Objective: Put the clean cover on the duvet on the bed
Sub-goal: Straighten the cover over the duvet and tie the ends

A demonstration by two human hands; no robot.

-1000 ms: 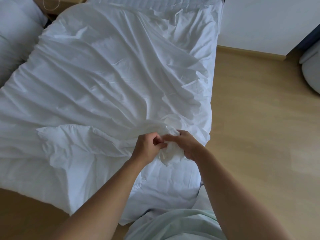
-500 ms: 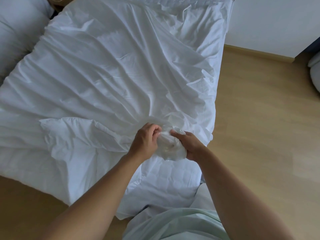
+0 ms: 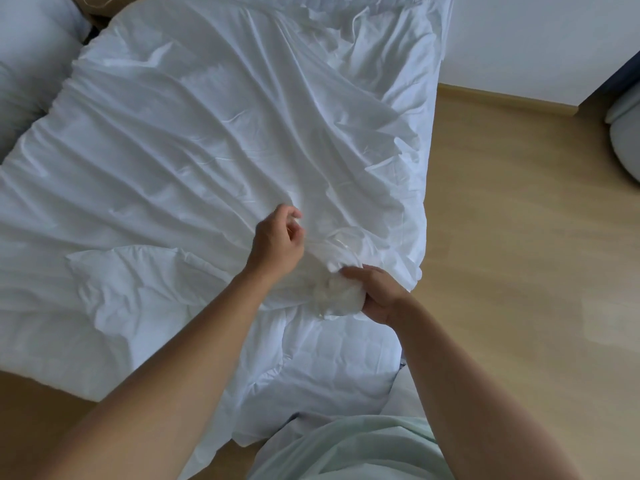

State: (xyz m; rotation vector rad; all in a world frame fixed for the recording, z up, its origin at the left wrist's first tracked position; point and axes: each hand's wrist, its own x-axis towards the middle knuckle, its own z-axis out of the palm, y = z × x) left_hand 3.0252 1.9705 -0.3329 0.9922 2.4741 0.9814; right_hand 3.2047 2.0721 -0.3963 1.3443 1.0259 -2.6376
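A white duvet cover (image 3: 214,140) lies spread and creased over the bed. Its near edge is folded back, and the quilted duvet (image 3: 332,355) shows beneath it at the bed's near corner. My right hand (image 3: 377,292) grips a bunched corner of fabric (image 3: 337,292), cover wrapped over duvet, near the bed's right edge. My left hand (image 3: 277,242) hovers just left of that bunch over the cover, fingers loosely curled and holding nothing that I can see.
White pillows (image 3: 27,71) lie at the far left. Wooden floor (image 3: 519,271) runs along the bed's right side to a white wall (image 3: 540,43). A grey rounded object (image 3: 627,133) stands at the right edge. My pale green garment (image 3: 349,452) shows at the bottom.
My left hand has let go of the bunched corner and lifted away to the upper left. My right hand keeps its grip on the bunch, a little lower and to the right.
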